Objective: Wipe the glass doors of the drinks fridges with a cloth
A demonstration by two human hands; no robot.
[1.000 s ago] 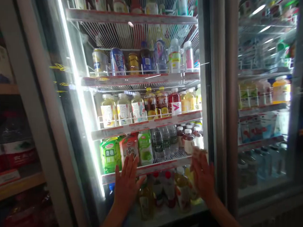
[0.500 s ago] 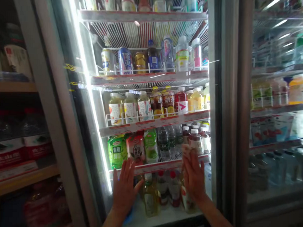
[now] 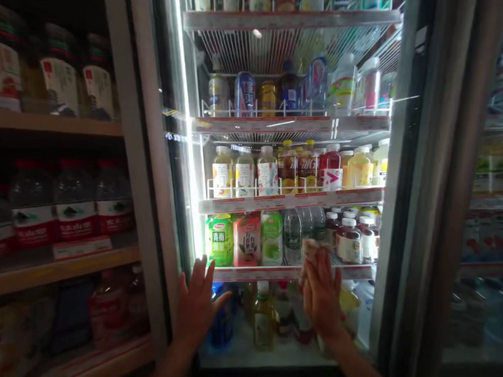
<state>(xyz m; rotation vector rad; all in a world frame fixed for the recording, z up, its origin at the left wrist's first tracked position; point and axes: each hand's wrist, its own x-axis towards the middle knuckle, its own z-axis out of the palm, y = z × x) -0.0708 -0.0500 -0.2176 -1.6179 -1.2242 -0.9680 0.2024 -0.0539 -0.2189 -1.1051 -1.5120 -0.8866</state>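
Observation:
A glass-door drinks fridge stands before me, lit by a bright strip [image 3: 188, 93] along its left side. My left hand [image 3: 195, 306] is open, fingers spread, at the glass near the door's lower left. Behind its fingertips sits a green drink pouch [image 3: 219, 241]. My right hand [image 3: 322, 292] lies flat over a crumpled pale cloth [image 3: 310, 248], holding it against the glass at the lower right. Past that hand are water bottles [image 3: 293, 236] and dark bottles with white caps [image 3: 349, 240]. The hand hides part of the lower shelves.
To the left, a wooden-edged shelf [image 3: 67, 267] carries red-labelled water bottles [image 3: 74, 204]. A metal door frame [image 3: 433, 189] runs down the right, with another glass-fronted fridge beyond it. Several bottles, including a yellowish one [image 3: 263, 321], stand at the fridge's bottom.
The view has turned left, so the fridge appears further right. Against the shelves, both hands have shifted left, and the cloth has gone along under my right hand.

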